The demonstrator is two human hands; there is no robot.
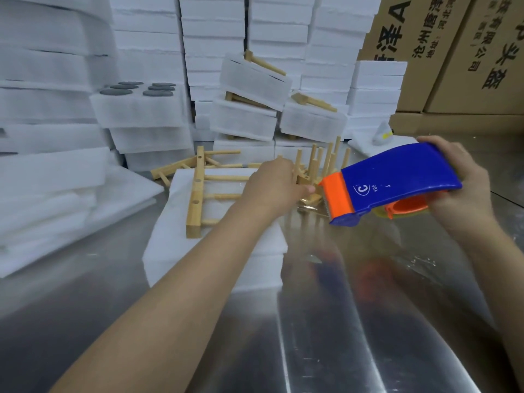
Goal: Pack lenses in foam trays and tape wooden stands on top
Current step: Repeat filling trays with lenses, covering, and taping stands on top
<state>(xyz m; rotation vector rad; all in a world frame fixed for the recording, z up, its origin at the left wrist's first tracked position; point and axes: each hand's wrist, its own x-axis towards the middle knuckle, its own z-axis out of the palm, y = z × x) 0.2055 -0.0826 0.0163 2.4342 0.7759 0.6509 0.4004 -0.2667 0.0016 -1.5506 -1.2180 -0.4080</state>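
Note:
A white foam tray (175, 251) lies on the steel table in the middle. A wooden stand (197, 199) with dowels lies flat on top of it. My left hand (272, 185) reaches over the tray's right side, its fingertips at the mouth of a blue and orange tape dispenser (397, 180); whether they pinch the tape end I cannot tell. My right hand (459, 191) grips the dispenser's rear, holding it just right of the tray, above the table.
More wooden stands (320, 165) lie heaped behind the tray. Taped foam packs (249, 78) with stands on top pile up at the back. An open foam tray with dark lenses (136, 103) sits back left. Foam stacks fill the left; cardboard boxes (453, 52) stand at the right.

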